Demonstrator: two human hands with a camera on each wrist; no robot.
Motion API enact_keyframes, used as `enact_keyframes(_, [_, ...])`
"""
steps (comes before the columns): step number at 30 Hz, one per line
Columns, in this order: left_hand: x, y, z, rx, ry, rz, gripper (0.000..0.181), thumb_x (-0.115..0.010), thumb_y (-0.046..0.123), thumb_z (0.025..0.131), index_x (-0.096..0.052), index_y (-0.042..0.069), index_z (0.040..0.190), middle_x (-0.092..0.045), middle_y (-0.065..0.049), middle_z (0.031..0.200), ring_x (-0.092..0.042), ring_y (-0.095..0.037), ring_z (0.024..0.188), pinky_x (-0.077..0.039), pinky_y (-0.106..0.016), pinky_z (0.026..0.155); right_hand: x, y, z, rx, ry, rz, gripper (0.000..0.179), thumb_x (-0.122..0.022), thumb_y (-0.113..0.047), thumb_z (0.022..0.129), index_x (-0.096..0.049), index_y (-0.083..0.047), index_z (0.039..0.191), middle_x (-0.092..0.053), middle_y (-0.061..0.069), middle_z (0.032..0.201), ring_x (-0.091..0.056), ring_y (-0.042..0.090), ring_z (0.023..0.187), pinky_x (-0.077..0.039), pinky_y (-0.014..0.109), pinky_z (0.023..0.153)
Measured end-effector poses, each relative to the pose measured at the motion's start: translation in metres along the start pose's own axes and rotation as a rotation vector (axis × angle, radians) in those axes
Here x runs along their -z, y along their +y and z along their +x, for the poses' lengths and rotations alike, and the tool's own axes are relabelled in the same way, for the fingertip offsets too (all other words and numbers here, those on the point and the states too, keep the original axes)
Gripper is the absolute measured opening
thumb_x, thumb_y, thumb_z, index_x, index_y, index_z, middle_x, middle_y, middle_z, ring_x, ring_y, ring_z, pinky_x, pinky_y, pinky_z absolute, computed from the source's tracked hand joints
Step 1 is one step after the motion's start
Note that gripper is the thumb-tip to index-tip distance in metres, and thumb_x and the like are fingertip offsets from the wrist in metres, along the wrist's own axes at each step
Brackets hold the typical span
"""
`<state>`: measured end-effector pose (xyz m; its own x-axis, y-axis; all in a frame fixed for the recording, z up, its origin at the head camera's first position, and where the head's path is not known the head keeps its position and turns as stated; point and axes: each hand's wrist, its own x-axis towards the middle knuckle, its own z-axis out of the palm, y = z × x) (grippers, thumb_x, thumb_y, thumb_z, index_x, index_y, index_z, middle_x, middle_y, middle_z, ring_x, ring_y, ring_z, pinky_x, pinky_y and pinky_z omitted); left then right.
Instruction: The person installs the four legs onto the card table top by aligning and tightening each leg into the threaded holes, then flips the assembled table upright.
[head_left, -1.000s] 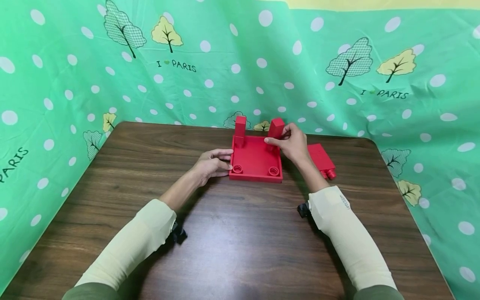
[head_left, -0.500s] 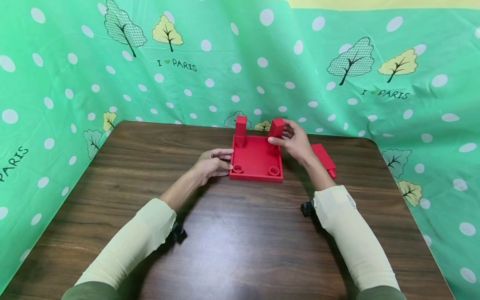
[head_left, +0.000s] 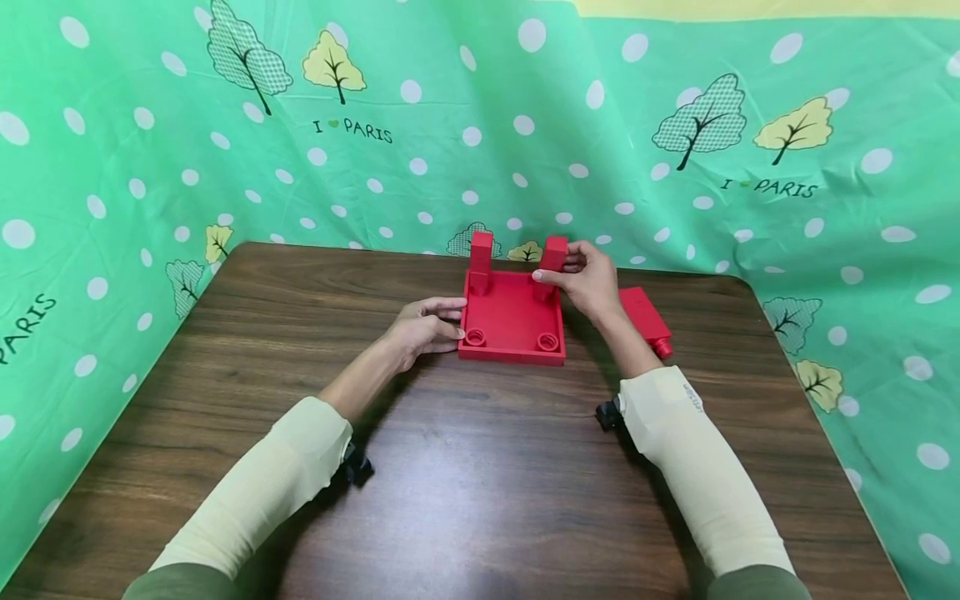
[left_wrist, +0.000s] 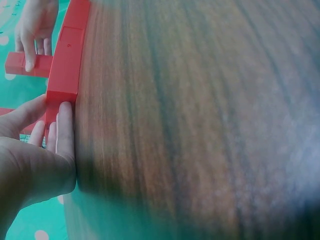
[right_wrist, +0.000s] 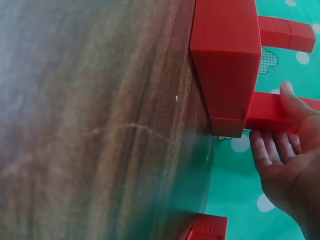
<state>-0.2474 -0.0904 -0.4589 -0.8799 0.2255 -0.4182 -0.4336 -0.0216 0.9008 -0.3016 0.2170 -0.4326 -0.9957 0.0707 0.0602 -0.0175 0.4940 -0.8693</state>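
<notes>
A shallow red square tabletop [head_left: 513, 321] lies rim up on the table, with threaded round sockets at its two near corners. A square red leg [head_left: 481, 260] stands upright in its far left corner. Another red leg [head_left: 552, 258] stands in the far right corner. My right hand [head_left: 592, 285] holds that leg, thumb on the near side and fingers behind it; the right wrist view shows the hand [right_wrist: 295, 145] around the same leg [right_wrist: 270, 111]. My left hand [head_left: 412, 335] grips the tabletop's left edge, with thumb and fingers at its corner [left_wrist: 62, 90] in the left wrist view.
More red legs [head_left: 645, 317] with threaded ends lie on the dark wooden table [head_left: 465, 475], right of the tabletop and partly behind my right forearm. A green dotted curtain [head_left: 420, 167] hangs behind the table's far edge.
My right hand has shifted slightly right, then back left, around the far right leg. That leg has turned a little and stands squarer. The left hand and tabletop stay in place.
</notes>
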Motion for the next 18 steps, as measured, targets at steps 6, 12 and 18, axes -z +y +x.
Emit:
enact_keyframes(6, [0.0004,-0.0006,-0.0004,-0.005,0.001,-0.001,0.072,-0.075,-0.015,0.092,-0.068,0.013,0.157,-0.069,-0.014,0.152,-0.078,-0.011,0.092,-0.071,-0.040,0.099,-0.0015,-0.0020,-0.0001,0.006,0.018,-0.046,0.060,-0.097,-0.031,0.092,-0.063,-0.001,0.132,-0.074,0.021,0.133,-0.074,0.033,0.122,-0.065,0.037,0.105])
enact_keyframes(12, [0.0021,-0.0026,-0.0009,-0.009,0.002,-0.004,0.071,-0.076,-0.015,0.092,-0.068,0.014,0.157,-0.069,-0.014,0.150,-0.078,-0.013,0.096,-0.070,-0.043,0.104,-0.0045,-0.0027,-0.0015,0.036,0.035,-0.073,0.058,-0.097,-0.030,0.091,-0.064,-0.001,0.128,-0.076,0.021,0.127,-0.075,0.031,0.116,-0.063,0.024,0.095])
enact_keyframes(18, [0.0009,-0.0034,-0.0022,-0.022,-0.014,-0.030,0.072,-0.075,-0.017,0.092,-0.067,0.013,0.158,-0.068,-0.012,0.146,-0.076,-0.014,0.100,-0.067,-0.046,0.110,-0.0034,-0.0043,-0.0030,0.028,0.040,-0.063,0.059,-0.096,-0.028,0.093,-0.064,0.001,0.132,-0.075,0.023,0.131,-0.075,0.035,0.123,-0.065,0.041,0.107])
